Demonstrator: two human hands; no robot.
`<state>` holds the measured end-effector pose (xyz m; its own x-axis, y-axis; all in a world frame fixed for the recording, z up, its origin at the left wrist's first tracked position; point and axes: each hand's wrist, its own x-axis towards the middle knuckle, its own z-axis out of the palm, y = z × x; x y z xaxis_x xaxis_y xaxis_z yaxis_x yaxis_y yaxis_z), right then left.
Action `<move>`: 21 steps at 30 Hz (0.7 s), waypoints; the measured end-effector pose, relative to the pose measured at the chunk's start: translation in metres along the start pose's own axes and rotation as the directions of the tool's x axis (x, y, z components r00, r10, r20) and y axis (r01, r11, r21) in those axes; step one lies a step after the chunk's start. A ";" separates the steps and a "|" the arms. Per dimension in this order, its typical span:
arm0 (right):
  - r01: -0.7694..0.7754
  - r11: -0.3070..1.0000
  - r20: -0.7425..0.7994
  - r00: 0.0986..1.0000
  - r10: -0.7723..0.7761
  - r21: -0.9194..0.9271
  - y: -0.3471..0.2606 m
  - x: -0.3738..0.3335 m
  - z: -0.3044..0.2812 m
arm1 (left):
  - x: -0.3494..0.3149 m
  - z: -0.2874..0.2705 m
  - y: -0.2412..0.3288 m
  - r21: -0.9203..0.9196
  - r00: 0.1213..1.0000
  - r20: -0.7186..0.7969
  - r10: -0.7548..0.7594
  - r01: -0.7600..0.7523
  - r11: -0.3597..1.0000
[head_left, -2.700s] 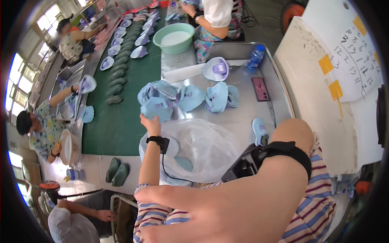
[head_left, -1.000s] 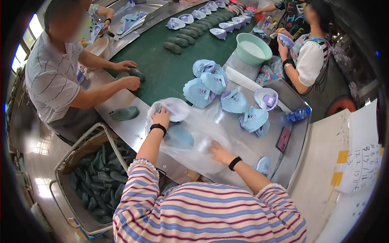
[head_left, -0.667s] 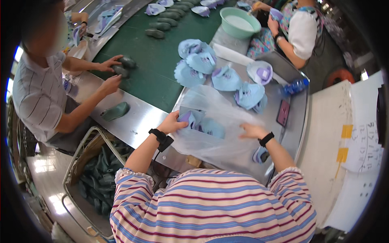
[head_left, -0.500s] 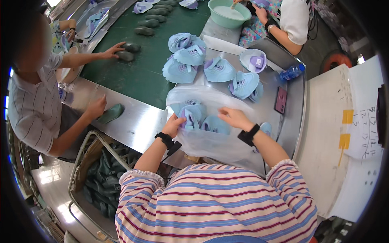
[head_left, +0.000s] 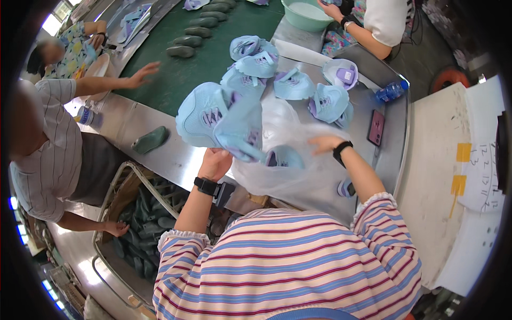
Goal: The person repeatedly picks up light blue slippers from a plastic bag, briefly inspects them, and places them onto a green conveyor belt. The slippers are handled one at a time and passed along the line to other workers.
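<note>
My left hand (head_left: 216, 164) grips a pair of light blue shoe uppers (head_left: 205, 114) with purple lacing and lining, raised above the metal table. Below and to their right, another light blue upper (head_left: 285, 157) lies in a clear plastic bag (head_left: 309, 176) that sags open in front of me. My right hand (head_left: 325, 144) is over the bag's far right side, its fingers smeared by motion, so I cannot tell whether it holds the film. Beyond the bag, several more blue uppers (head_left: 293, 85) rest in a loose group. One upper (head_left: 340, 73) shows its pale inside and a label.
A phone (head_left: 376, 128) and a blue bottle (head_left: 392, 92) lie at the table's right. Dark green shoe lasts (head_left: 193, 40) line the green belt (head_left: 160, 80); another last (head_left: 150, 140) lies on the metal edge. A co-worker stands left beside a cart of lasts (head_left: 144, 229). A green basin (head_left: 306, 16) is far off.
My left hand has lifted uppers out of the bag, up and left. My right hand has shifted right. The co-worker let go of the lasts on the belt and lowered a hand toward the cart.
</note>
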<state>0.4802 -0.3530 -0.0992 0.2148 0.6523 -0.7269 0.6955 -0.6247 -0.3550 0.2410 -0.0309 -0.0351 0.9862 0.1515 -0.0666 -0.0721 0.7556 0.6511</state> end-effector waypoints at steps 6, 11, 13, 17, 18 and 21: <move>-0.227 0.968 -0.221 0.955 0.200 -0.105 -0.078 -0.078 -0.026 | 0.011 0.007 -0.004 -0.102 0.998 -0.047 0.053 -0.057 0.993; 0.665 0.380 -0.759 0.621 0.196 0.642 -0.170 -0.064 -0.048 | 0.023 0.021 -0.018 -0.153 0.984 0.161 -0.072 0.097 0.983; 0.628 0.072 -0.632 0.764 0.128 0.774 -0.162 -0.044 -0.047 | 0.030 0.048 -0.016 -0.190 0.975 0.039 -0.220 0.223 0.956; 0.618 -0.106 -0.615 0.786 0.060 0.779 -0.146 -0.038 -0.037 | 0.038 0.035 -0.004 0.170 0.963 -0.267 0.030 0.017 0.985; 0.605 -0.017 -0.603 0.796 0.050 0.796 -0.134 -0.044 -0.036 | 0.035 0.036 0.007 0.224 0.935 -0.338 0.103 -0.026 0.974; 0.533 -0.053 -0.533 0.827 -0.179 0.845 -0.095 -0.062 -0.030 | 0.032 0.014 0.042 0.350 0.974 -0.168 0.153 -0.086 0.933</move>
<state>0.4218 -0.3211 -0.0027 0.4186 0.8800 -0.2246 -0.5017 0.0179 -0.8648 0.2716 -0.0032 0.0001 0.9244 0.3702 -0.0919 -0.1004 0.4685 0.8777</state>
